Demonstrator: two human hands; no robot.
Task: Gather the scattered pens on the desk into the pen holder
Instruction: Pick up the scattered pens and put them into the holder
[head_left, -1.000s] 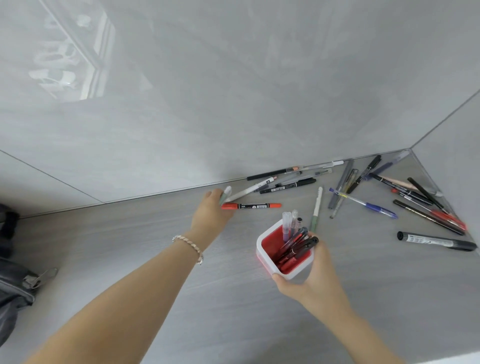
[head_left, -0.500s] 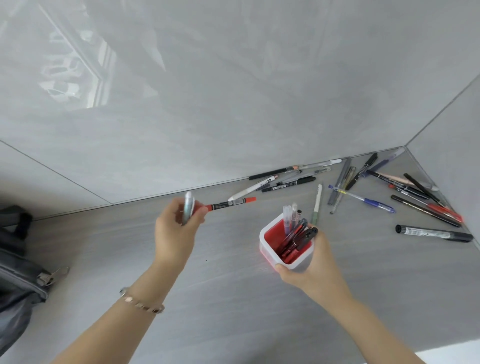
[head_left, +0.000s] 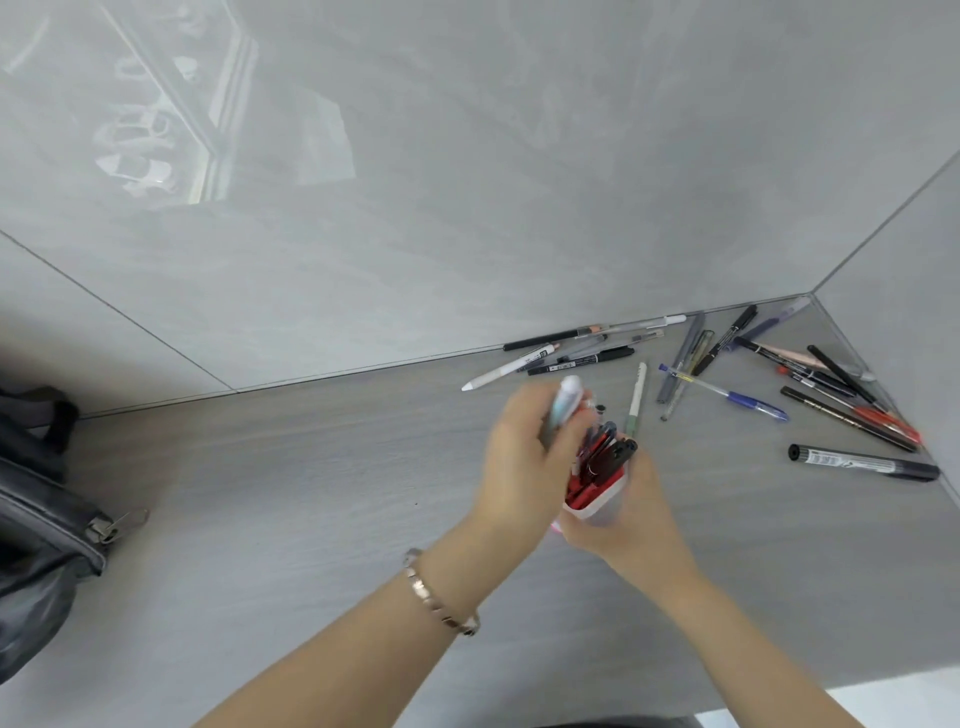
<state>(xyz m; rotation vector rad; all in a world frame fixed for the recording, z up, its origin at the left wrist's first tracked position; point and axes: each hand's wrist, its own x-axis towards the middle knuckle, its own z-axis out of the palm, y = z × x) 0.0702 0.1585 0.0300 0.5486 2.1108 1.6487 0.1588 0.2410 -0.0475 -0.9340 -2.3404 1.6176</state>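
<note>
Grey walls meet at the counter's (head_left: 311, 493) far right corner, where most loose pens (head_left: 849, 418) lie fanned along the back edge. The right hand (head_left: 631, 519) wraps its fingers round the red-lined pen holder (head_left: 597, 508) mid-counter — probably to steady it while the left hand (head_left: 522, 460), fingers curled on a pale-capped pen (head_left: 564, 401), feeds it in from above. Open room runs toward a black bag (head_left: 36, 499) at the left edge — a black marker (head_left: 862, 462) lies near the right wall.

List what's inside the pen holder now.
Red and dark pens stand in the pen holder. The left hand, gripping a pale pen, covers the holder's left side; the bottom is hidden.
</note>
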